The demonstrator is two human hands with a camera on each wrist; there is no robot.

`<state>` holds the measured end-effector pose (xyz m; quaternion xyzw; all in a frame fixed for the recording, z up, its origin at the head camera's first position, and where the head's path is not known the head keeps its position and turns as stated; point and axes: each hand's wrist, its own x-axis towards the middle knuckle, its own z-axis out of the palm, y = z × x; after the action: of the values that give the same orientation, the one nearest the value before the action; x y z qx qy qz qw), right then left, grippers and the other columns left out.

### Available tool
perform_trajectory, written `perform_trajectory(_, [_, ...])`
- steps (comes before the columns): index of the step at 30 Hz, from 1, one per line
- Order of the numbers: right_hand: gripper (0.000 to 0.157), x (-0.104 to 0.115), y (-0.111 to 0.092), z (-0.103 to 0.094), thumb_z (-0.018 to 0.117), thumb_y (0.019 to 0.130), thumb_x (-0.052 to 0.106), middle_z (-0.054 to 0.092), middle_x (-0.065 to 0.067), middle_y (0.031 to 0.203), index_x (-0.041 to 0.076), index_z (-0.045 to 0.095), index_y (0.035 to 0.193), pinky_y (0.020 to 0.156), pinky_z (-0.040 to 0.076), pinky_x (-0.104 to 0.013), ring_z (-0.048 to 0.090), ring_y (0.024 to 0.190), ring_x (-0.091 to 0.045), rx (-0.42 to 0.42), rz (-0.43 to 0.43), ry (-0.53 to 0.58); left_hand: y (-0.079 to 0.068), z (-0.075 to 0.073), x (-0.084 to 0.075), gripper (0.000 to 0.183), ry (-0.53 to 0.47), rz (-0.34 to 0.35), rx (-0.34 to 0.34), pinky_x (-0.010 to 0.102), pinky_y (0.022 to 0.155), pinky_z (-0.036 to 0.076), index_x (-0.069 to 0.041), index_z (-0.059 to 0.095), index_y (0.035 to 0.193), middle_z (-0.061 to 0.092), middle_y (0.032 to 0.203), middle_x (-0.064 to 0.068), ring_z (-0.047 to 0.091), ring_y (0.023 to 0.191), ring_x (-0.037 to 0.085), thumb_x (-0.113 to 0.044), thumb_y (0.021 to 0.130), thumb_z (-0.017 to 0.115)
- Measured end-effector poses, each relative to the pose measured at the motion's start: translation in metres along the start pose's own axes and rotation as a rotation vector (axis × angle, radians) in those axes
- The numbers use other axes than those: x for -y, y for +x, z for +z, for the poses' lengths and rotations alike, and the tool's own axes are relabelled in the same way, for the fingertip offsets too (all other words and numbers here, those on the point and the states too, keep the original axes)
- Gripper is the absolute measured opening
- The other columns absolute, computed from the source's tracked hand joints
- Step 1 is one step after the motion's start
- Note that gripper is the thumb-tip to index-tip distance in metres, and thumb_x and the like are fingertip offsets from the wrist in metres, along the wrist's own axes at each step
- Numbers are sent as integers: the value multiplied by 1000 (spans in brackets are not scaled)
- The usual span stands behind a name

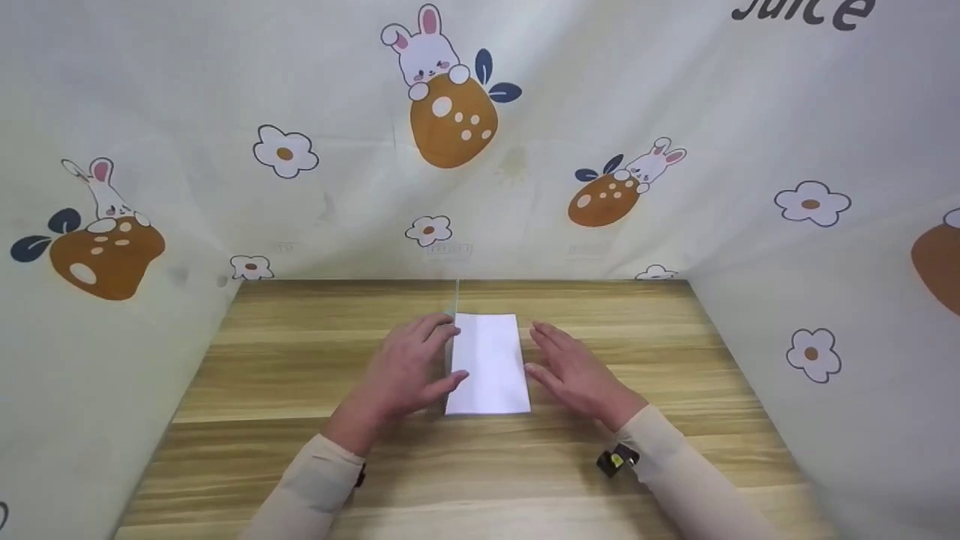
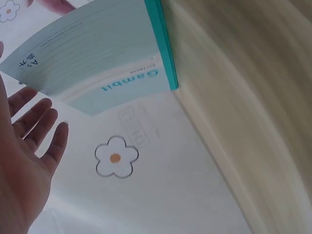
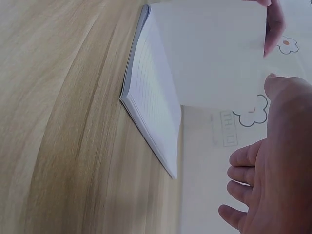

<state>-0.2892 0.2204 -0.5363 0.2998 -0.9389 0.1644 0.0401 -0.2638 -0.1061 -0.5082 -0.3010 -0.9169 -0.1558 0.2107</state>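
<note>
A notebook lies on the table with its pale teal cover raised on the left side, standing nearly upright. The cover bears the word "Gambit" and has a teal spine. Ruled pages show in the right wrist view. At the cover's free edge is my left hand, thumb toward the inner side and fingers loosely extended; whether they touch the cover is hard to tell. My right hand is beside the notebook's right edge with relaxed fingers, holding nothing.
The wooden table meets a pale printed cloth at the back and both sides. A small black device sits at the right wrist.
</note>
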Motion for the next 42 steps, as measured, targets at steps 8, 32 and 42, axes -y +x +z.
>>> perform_trajectory(8, [79,1,-1,-2,33,103,63,30,-9,164,5,33,157,122,24,-47,26,151,-25,9,21,-1,-13,-21,17,30,49,-84,-104,47,93,52,-11,69,105,66,121,6,63,109,27,-38,92,66])
perform_trajectory(32, [76,-2,-9,-2,38,105,58,29,-12,164,3,33,157,122,22,-45,26,152,-27,17,35,28,-37,-13,30,60,38,-316,420,56,119,27,5,54,140,47,150,26,35,144,44,-27,92,71])
perform_trajectory(42, [77,-3,-10,3,35,105,60,31,-12,164,3,35,156,122,24,-46,27,151,-29,25,34,34,-29,7,47,63,-168,-425,515,54,119,28,4,49,145,39,155,27,34,145,43,-31,96,67])
